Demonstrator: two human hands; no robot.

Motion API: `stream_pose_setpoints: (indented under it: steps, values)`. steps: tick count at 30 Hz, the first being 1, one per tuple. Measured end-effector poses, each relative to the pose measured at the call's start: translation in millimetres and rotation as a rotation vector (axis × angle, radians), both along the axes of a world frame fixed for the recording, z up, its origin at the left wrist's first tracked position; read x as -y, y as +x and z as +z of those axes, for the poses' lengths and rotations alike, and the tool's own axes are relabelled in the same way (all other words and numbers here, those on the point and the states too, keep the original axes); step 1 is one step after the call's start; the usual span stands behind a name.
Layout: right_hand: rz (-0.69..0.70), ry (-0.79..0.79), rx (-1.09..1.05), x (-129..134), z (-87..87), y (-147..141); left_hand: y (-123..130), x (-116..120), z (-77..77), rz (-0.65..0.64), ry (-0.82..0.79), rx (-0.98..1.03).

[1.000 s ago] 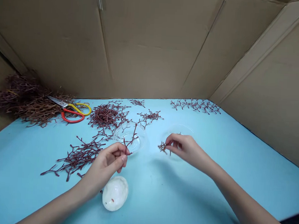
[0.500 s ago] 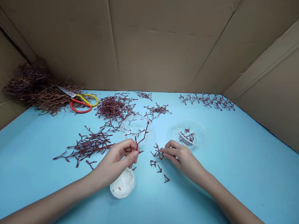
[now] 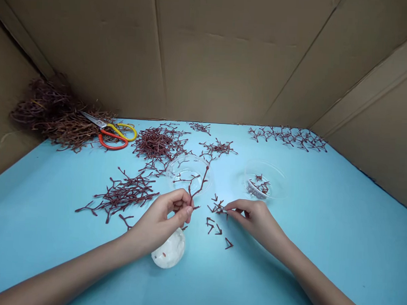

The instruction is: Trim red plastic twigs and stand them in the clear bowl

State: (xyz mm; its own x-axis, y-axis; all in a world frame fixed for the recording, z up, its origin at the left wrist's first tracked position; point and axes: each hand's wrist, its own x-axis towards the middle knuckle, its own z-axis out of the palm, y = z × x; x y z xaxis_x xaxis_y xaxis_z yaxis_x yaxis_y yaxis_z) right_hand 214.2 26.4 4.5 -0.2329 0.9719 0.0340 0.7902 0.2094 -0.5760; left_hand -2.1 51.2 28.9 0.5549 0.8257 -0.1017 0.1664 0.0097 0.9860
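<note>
My left hand (image 3: 173,217) is closed, pinching a forked reddish-brown twig (image 3: 201,184) between thumb and fingers. The twig stands up and leans right, with a small whitish tip low on a side stub. Partly under that hand is a small round dish of white paste (image 3: 169,253) with a few brown specks. My right hand (image 3: 251,214) is closed at the edge of a loose group of short V-shaped twig pieces (image 3: 217,208). Its thumb and forefinger pinch one small twig piece there, mostly hidden by the fingertips. Several more pieces lie just below, on the blue tabletop.
Behind the hands stand two clear plastic bowls, the left one (image 3: 170,176) and the right one (image 3: 280,184), both with twig pieces. Twig piles (image 3: 126,194) lie left and at the back. Scissors (image 3: 113,136) rest on a tangled brown heap (image 3: 64,127). Cardboard walls (image 3: 228,72) enclose the table.
The view has shifted slightly. My right hand has drawn a little toward me at the group's edge, and some small pieces there have shifted. My left hand still holds its twig.
</note>
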Motion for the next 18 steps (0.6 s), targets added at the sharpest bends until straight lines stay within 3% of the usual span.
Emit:
stream_pose_setpoints:
  steps: [3, 6, 12, 18]
  values:
    - [-0.022, -0.022, -0.106, 0.2, 5.8, 2.1, 0.6, 0.1, -1.1, 0.002, 0.002, 0.004]
    - [-0.034, -0.120, -0.371, 4.8, 14.3, -4.9, 2.1, 2.2, -3.5, -0.005, 0.016, 0.017]
    - [0.120, -0.366, -0.937, 11.7, 19.9, -41.5, 5.4, 13.6, -6.9, 0.035, 0.016, 0.049]
    - [0.094, -0.214, -1.286, 8.2, 8.0, -62.8, 5.9, 23.2, -3.8, 0.115, -0.019, 0.102]
